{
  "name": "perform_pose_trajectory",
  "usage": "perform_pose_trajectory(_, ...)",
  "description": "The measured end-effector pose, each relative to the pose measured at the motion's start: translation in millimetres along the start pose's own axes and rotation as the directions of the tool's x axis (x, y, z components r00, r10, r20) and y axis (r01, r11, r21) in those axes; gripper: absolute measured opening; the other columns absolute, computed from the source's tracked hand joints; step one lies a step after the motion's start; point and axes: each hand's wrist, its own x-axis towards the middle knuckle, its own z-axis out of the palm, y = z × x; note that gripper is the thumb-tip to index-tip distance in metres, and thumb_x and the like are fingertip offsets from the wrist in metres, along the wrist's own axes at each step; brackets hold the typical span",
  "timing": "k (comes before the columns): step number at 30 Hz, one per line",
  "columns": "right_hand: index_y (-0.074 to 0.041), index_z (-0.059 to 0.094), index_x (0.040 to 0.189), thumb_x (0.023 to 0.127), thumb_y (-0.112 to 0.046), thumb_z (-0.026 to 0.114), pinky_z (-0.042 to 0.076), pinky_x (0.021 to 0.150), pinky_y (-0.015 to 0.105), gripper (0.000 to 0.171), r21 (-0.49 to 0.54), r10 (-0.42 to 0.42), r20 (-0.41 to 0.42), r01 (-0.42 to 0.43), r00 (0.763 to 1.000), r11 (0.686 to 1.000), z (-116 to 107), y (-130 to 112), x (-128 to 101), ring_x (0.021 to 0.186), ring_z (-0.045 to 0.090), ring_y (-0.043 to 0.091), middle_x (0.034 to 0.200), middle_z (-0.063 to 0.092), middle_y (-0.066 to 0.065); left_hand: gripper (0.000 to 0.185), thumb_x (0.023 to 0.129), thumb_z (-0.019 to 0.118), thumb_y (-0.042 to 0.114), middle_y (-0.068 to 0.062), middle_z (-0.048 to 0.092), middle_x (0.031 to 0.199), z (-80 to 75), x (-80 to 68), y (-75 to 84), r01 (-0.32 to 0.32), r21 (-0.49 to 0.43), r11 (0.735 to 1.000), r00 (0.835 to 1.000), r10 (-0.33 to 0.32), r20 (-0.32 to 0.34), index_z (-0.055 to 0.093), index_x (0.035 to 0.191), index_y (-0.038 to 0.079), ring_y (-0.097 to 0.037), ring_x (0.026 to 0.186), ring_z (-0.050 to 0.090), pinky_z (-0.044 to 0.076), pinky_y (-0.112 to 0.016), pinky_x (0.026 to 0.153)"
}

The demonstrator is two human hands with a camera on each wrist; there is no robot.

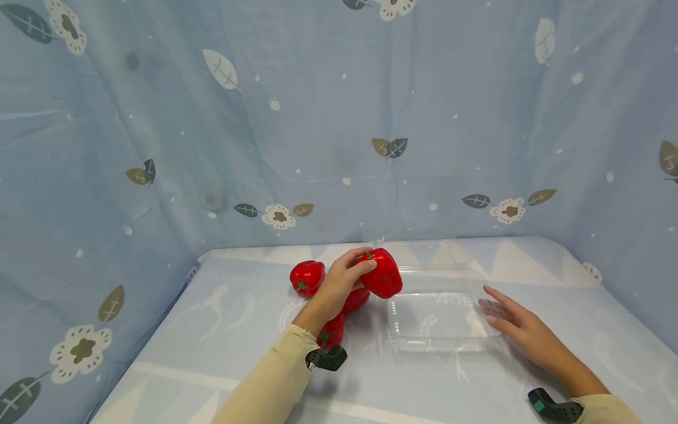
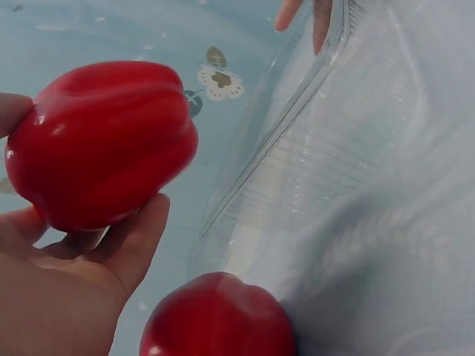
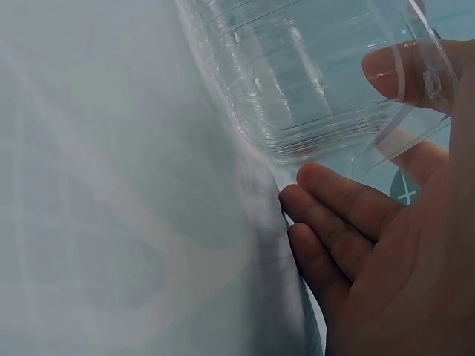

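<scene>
My left hand (image 1: 335, 290) grips a red bell pepper (image 1: 384, 275) between thumb and fingers, raised near the left side of a clear plastic box (image 1: 405, 340). In the left wrist view the held pepper (image 2: 107, 144) lies sideways, its smooth ribbed side showing. Beneath that hand and forearm are two more red peppers, one (image 1: 356, 300) under the palm and one (image 1: 332, 333) by the wrist, both partly hidden. My right hand (image 1: 521, 333) is at the box's right edge, fingers extended. Its thumb (image 3: 386, 73) shows through or against the clear wall; contact is hard to judge.
Another red pepper (image 1: 307, 278) lies left of my left hand, green stem toward me. The box's clear lid (image 1: 434, 254) stands open at the back. A pale patterned cloth (image 1: 212, 353) covers the table, and a blue floral curtain (image 1: 328, 118) hangs behind and at both sides.
</scene>
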Motion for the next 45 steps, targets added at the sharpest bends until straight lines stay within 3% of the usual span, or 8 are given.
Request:
perform_pose_trajectory(13, -0.016, 0.026, 0.151, 0.098, -0.024, 0.054, 0.043, 0.084, 0.011, 0.061, -0.001, 0.011, -0.011, -0.011, 1.000, 1.000, 0, 1, 2, 0.116, 0.041, -0.010, 0.136, 0.050, 0.021, 0.057, 0.086, 0.068, 0.040, -0.004, 0.057, 0.124, 15.8, 11.1, 3.6, 0.004, -0.113, 0.994, 0.998, 0.002, 0.058, 0.048, 0.136, 0.021, -0.026, 0.109, 0.058, 0.053, -0.044, 0.083)
perform_pose_trajectory(21, -0.020, 0.025, 0.151, 0.098, -0.025, 0.054, 0.044, 0.084, 0.013, 0.061, -0.003, 0.012, -0.003, -0.012, 1.000, 1.000, 2, 0, 2, 0.118, 0.044, -0.005, 0.137, 0.049, 0.020, 0.067, 0.081, 0.073, 0.044, 0.000, 0.056, 0.123, 22.6, 17.9, 0.1, -0.005, -0.055, 0.998, 1.000, 0.007, 0.027, 0.047, 0.137, 0.020, -0.024, 0.109, 0.058, 0.053, -0.043, 0.084)
perform_pose_trajectory(25, -0.021, 0.023, 0.152, 0.099, -0.025, 0.052, 0.043, 0.085, 0.012, 0.060, 0.000, 0.007, 0.015, -0.007, 1.000, 1.000, 1, -1, 0, 0.120, 0.044, -0.003, 0.138, 0.048, 0.021, 0.062, 0.082, 0.071, 0.045, 0.000, 0.057, 0.122, 24.8, 18.4, 0.2, -0.008, -0.031, 0.999, 0.999, 0.009, 0.032, 0.048, 0.136, 0.025, -0.023, 0.109, 0.057, 0.053, -0.040, 0.085)
perform_pose_trajectory(34, -0.023, 0.018, 0.153, 0.100, -0.024, 0.050, 0.044, 0.086, 0.015, 0.062, 0.011, 0.001, 0.060, -0.002, 0.998, 1.000, -3, -3, -2, 0.120, 0.038, -0.009, 0.141, 0.044, 0.022, 0.050, 0.090, 0.059, 0.048, 0.000, 0.059, 0.123, 31.4, 22.6, 1.3, 0.017, -0.126, 0.992, 0.999, -0.011, 0.048, 0.048, 0.137, 0.031, -0.025, 0.106, 0.060, 0.055, -0.042, 0.078)
perform_pose_trajectory(40, -0.024, 0.016, 0.153, 0.100, -0.020, 0.051, 0.043, 0.086, 0.014, 0.064, 0.034, -0.024, 0.069, 0.022, 0.997, 0.999, -2, -2, -3, 0.120, 0.036, -0.012, 0.142, 0.042, 0.023, 0.051, 0.090, 0.056, 0.052, -0.001, 0.060, 0.119, 35.6, 25.0, 1.3, 0.047, -0.102, 0.994, 0.998, -0.042, 0.052, 0.052, 0.134, 0.027, -0.024, 0.103, 0.059, 0.055, -0.042, 0.078)
perform_pose_trajectory(45, -0.025, 0.016, 0.153, 0.099, -0.021, 0.051, 0.043, 0.085, 0.015, 0.064, 0.026, -0.017, 0.072, 0.015, 0.997, 1.000, -1, -2, -4, 0.120, 0.037, -0.012, 0.141, 0.043, 0.022, 0.051, 0.090, 0.058, 0.044, -0.001, 0.057, 0.121, 36.4, 26.2, -2.2, 0.055, -0.078, 0.995, 0.994, -0.048, 0.095, 0.048, 0.136, 0.025, -0.024, 0.107, 0.056, 0.054, -0.043, 0.081)
